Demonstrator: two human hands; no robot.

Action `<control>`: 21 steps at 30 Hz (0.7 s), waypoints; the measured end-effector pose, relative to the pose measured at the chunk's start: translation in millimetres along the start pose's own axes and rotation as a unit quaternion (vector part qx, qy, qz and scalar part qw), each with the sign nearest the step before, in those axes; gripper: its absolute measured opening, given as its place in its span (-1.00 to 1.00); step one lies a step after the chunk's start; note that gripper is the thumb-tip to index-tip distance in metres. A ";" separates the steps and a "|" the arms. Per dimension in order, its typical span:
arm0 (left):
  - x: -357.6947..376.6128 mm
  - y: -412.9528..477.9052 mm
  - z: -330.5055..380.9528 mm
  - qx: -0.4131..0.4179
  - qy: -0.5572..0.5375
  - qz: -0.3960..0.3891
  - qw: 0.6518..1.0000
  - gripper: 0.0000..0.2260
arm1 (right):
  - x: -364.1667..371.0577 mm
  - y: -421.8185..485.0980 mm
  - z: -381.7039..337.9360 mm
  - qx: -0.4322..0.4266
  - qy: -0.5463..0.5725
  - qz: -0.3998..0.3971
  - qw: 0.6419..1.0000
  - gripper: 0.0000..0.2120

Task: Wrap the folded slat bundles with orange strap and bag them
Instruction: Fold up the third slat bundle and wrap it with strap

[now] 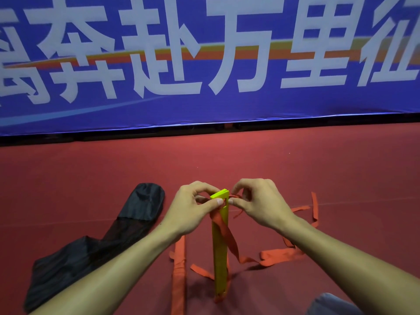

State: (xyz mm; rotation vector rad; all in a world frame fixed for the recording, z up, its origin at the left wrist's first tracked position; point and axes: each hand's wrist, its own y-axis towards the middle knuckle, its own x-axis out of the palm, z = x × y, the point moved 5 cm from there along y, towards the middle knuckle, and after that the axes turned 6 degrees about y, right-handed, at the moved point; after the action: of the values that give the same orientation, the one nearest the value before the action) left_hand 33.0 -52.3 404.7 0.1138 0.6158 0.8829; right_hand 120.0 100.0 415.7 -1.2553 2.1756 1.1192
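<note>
— How is the light?
— Even and fairly bright, probably from overhead, though no lamp shows. The red floor (295, 167) takes it flatly, without glare.
— Shadows?
— Soft ones. A dim patch lies on the floor beside the foot of the yellow slat bundle (220, 258), and the undersides of the forearms (118, 276) darken.
— Sharpness?
— Best at the centre: the left hand (193, 205), the right hand (261, 201) and the orange strap (229, 237) are crisp. The blue banner (204, 105) is softer, its white characters slightly smeared.
— Distortion?
— The wide lens bends the banner's lower edge. The black bag (91, 253) loses detail in its folds.
</note>
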 end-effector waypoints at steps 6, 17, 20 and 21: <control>2.6 -1.8 1.0 0.000 -0.003 0.012 1.000 -0.74 | 12.6 -3.9 2.6 0.014 0.162 -0.093 0.982 -0.64; -2.1 4.1 17.1 0.073 0.069 0.014 0.995 -0.77 | 24.5 -3.6 -2.4 -0.010 0.135 -0.084 0.987 -0.80; -9.7 8.4 19.2 0.112 0.173 0.025 0.978 -0.82 | 23.3 -2.9 -1.5 -0.012 0.104 -0.081 0.991 -0.70; -9.9 9.8 17.4 0.101 0.159 0.011 0.982 -0.81 | 22.7 -2.9 -0.9 0.000 0.116 -0.077 0.990 -0.72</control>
State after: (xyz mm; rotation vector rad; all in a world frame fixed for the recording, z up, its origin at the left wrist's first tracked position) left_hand 31.1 -50.7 426.8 0.1649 1.0051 0.8644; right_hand 110.6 86.3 400.0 -1.5931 2.1940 0.9513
